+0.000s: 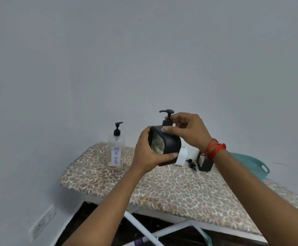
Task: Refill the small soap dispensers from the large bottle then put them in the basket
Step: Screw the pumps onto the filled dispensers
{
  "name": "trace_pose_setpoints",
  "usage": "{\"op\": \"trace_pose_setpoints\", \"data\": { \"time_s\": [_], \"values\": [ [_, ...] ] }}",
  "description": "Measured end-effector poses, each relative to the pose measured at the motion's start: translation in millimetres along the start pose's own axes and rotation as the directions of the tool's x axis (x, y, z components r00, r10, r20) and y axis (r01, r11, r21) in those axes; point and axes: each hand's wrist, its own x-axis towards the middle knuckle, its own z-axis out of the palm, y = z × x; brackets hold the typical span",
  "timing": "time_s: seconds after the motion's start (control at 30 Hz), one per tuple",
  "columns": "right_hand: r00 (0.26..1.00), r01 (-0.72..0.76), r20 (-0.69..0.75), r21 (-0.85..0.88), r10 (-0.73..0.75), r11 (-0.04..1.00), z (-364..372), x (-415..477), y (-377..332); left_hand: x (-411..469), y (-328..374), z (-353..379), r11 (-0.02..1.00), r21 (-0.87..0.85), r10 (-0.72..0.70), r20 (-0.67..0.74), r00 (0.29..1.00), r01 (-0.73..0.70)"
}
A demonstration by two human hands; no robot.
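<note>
A small black soap dispenser [169, 144] with a ribbed clear window is held up above the table. My left hand [147, 153] grips its body from the left and below. My right hand [187, 130] pinches the collar of its black pump head [167, 118] at the top. A second black dispenser [204, 163] stands on the table behind my right wrist, with a loose black pump [191, 163] lying beside it. A white object [182, 157], partly hidden behind the held dispenser, stands on the table. The teal basket [256, 166] sits at the right.
A clear pump bottle labelled DISH SOAP [116, 151], nearly empty, stands at the table's far left. The table [171, 192] has a leopard-print cover and stands against a grey wall. White frame legs [144, 231] show under its front edge. A wall socket [41, 224] is low left.
</note>
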Motion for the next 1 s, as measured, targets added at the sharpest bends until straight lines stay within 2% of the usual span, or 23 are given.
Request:
{"op": "trace_pose_setpoints", "data": {
  "time_s": [0.13, 0.27, 0.33, 0.43, 0.5, 0.6, 0.7, 0.73, 0.8, 0.87, 1.0],
  "values": [
    [1.0, -0.023, -0.003, 0.187, 0.024, 0.982, -21, -13, -32, 0, 40, -2, 1.0, -0.03, 0.0, 0.013, 1.0, 0.0],
    [1.0, -0.016, -0.022, 0.259, 0.022, 0.966, -33, -24, -48, -4, 64, -1, 1.0, -0.027, 0.009, 0.028, 1.0, -0.008],
    [0.996, -0.02, -0.076, 0.314, 0.047, 0.949, -34, -29, -53, -8, 73, 2, 0.999, -0.029, 0.023, 0.007, 1.0, -0.023],
    [0.973, -0.053, -0.205, 0.241, 0.105, 0.969, -27, -32, -61, -14, 85, 11, 0.997, 0.016, 0.071, -0.032, 0.997, -0.071],
    [0.964, -0.073, -0.236, 0.199, 0.12, 0.977, -25, -34, -67, -15, 93, 15, 0.995, 0.031, 0.09, -0.029, 0.995, -0.09],
    [0.981, -0.08, -0.156, 0.215, 0.115, 0.973, -32, -37, -72, -14, 98, 12, 0.997, -0.005, 0.071, 0.018, 0.997, -0.071],
    [0.993, -0.108, 0.016, 0.471, 0.114, 0.876, -48, -40, -74, -11, 98, 3, 0.998, -0.058, 0.021, 0.095, 0.995, -0.016],
    [0.994, -0.113, 0.065, 0.495, 0.093, 0.862, -52, -40, -74, -10, 98, 1, 0.998, -0.069, 0.0, 0.122, 0.992, 0.009],
    [0.993, -0.098, 0.104, 0.468, 0.056, 0.878, -55, -42, -73, -10, 98, -1, 0.996, -0.079, -0.025, 0.162, 0.986, 0.038],
    [0.996, -0.084, 0.077, 0.461, 0.055, 0.883, -54, -43, -73, -13, 100, 0, 0.997, -0.074, -0.018, 0.147, 0.989, 0.029],
    [0.975, -0.108, -0.16, 0.25, 0.151, 0.962, -38, -39, -77, -19, 106, 14, 0.995, 0.057, 0.078, 0.002, 0.997, -0.078]
  ]
}}
